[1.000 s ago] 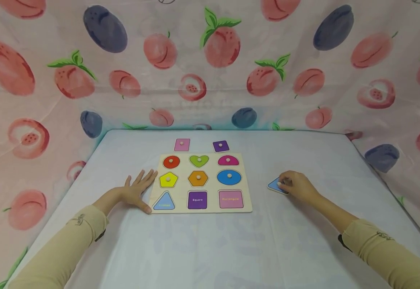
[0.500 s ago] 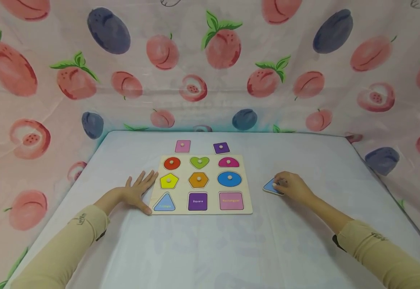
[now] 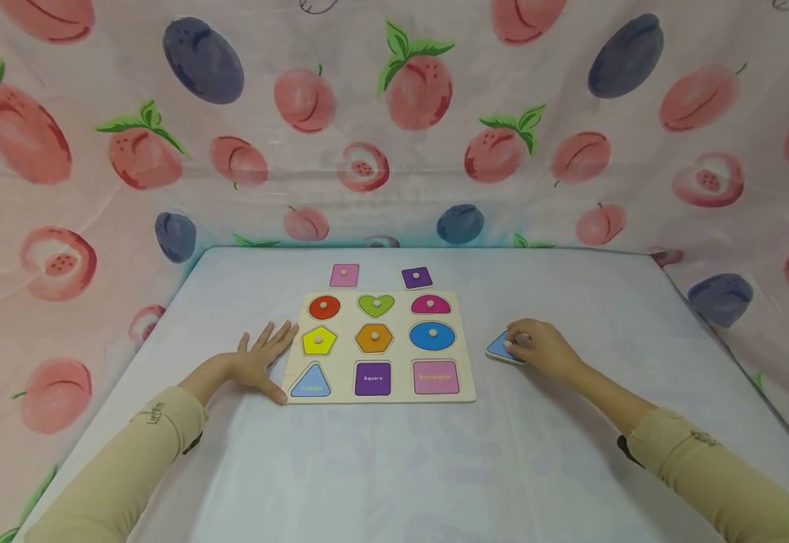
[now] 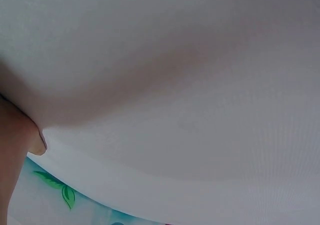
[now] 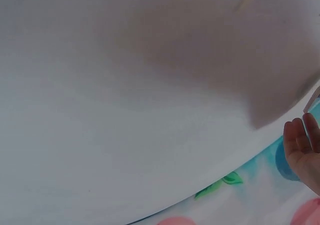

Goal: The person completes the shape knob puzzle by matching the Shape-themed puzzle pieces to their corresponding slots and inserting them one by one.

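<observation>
A wooden shape puzzle board (image 3: 340, 388) lies flat on the white table. My left hand (image 3: 259, 366), fingers spread, rests along its left edge, the thumb at the near left corner. Right of the board, my right hand (image 3: 541, 350) pinches the blue triangle piece (image 3: 498, 347) by its knob; the fingers hide part of the piece. Along the board's near row are printed recesses: a light blue triangle (image 3: 310, 381), a purple square (image 3: 373, 378) and a pink rectangle (image 3: 436, 377). Knobbed pieces such as the yellow pentagon (image 3: 313, 345) and blue oval (image 3: 425, 343) sit in the other rows.
Beyond the board's far edge lie a pink rectangle piece (image 3: 345, 280) and a purple square piece (image 3: 417, 282), both with knobs. Fruit-printed cloth (image 3: 408, 188) hangs behind the table and at its sides. The wrist views show mostly white table surface (image 4: 200, 135).
My right hand has moved left with the blue triangle piece, closer to the board. My left hand stays at the board's left edge.
</observation>
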`<state>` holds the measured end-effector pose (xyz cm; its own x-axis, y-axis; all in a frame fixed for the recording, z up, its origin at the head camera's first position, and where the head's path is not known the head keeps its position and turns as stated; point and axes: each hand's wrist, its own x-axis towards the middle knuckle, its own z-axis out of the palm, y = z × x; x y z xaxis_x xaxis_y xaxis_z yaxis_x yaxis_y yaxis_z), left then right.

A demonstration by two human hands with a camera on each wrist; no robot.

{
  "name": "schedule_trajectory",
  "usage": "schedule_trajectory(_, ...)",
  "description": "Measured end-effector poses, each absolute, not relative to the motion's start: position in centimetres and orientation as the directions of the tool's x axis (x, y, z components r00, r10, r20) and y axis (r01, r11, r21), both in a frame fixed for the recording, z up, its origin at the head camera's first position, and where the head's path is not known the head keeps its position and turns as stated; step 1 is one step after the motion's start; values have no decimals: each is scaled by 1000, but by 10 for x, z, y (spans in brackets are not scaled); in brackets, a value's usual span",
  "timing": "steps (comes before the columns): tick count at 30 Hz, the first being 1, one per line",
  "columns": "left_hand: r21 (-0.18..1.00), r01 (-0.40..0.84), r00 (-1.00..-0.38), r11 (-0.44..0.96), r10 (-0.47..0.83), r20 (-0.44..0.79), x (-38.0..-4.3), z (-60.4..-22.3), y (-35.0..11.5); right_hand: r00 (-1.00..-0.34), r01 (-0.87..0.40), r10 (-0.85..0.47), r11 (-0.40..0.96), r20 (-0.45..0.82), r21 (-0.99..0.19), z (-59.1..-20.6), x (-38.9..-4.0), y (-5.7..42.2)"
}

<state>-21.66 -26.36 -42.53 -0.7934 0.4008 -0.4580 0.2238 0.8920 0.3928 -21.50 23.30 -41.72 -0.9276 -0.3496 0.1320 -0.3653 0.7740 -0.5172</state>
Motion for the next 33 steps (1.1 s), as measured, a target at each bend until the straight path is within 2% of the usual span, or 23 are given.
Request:
schedule_trajectory(11,390,216,-798,895,392,-458,-218,-425,-265,-912,-401,-378,740,159,-539,-416,-219,220)
schedule_trajectory(33,406,215,-791,888,402,-462,-218,-425,-263,-917,-373,-386,749,97,-547,-408,-220,187)
